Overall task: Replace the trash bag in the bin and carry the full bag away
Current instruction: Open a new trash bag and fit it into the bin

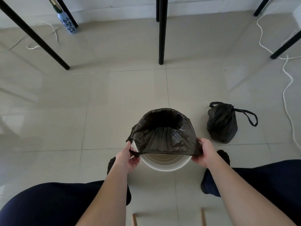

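Observation:
A round white bin [164, 165] stands on the tiled floor between my feet. A fresh black trash bag [162, 136] lies over it, its far edge hooked on the far rim and its near edge stretched above the near rim. My left hand [128, 156] pinches the bag's near left edge. My right hand [204, 154] grips the near right edge. The bin's pale inside shows under the stretched edge. The full black bag [222, 123], drawn shut with its strap loops out, sits on the floor to the right of the bin.
Black table legs [161, 38] stand ahead, with more at left and right. A blue patterned bottle [67, 22] stands at the far left by the wall. A white cord [286, 88] snakes along the right. My dark-trousered knees frame the bin; wooden stool legs [202, 216] show below.

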`<state>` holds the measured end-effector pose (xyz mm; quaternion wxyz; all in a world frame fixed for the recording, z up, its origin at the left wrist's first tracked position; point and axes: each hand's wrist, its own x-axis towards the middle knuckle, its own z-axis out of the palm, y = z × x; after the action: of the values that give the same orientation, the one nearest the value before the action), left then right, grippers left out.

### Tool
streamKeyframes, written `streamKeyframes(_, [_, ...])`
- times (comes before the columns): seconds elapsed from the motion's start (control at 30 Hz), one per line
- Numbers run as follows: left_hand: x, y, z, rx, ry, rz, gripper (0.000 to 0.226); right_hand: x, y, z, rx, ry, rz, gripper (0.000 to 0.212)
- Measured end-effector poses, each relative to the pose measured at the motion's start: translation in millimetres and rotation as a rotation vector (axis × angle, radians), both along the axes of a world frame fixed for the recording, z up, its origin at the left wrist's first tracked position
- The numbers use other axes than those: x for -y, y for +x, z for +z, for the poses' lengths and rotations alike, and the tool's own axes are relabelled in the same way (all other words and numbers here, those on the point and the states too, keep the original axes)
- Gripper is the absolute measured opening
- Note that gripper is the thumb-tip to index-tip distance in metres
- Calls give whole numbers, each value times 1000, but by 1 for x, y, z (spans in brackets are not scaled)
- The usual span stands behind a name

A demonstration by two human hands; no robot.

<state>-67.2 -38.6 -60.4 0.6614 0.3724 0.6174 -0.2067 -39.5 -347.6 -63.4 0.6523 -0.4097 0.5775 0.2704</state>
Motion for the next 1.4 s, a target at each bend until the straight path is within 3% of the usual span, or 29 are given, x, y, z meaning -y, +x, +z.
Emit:
streamKeyframes(0.23, [17, -23, 13, 69, -80, 142, 50, -12, -23, 5, 18, 147, -261, 30])
streamKeyframes(0.37, [21, -43, 11, 127, -129, 230, 27, -14, -32, 2, -43, 58, -155, 40])
streamKeyframes(0.63, [17, -58, -11, 24, -86, 177, 39, -28, -38, 9, -105, -104, 111, 37])
streamKeyframes(0.73, [17, -55, -17, 32, -115, 168, 43, -32, -38, 5, -80, -82, 77, 35])
streamKeyframes(0.83, [24, -50, -19, 69, -176, 168, 27, -31, -38, -1, -77, -54, 45, 31])
streamKeyframes(1.03, [37, -57, -36, 29, -51, 57, 13, -32, -42, -20, -97, -15, -4, 42])
streamKeyframes(1.4, [43, -28, -61, -23, -37, 139, 33, -46, -19, -51, -24, -61, -21, 26])
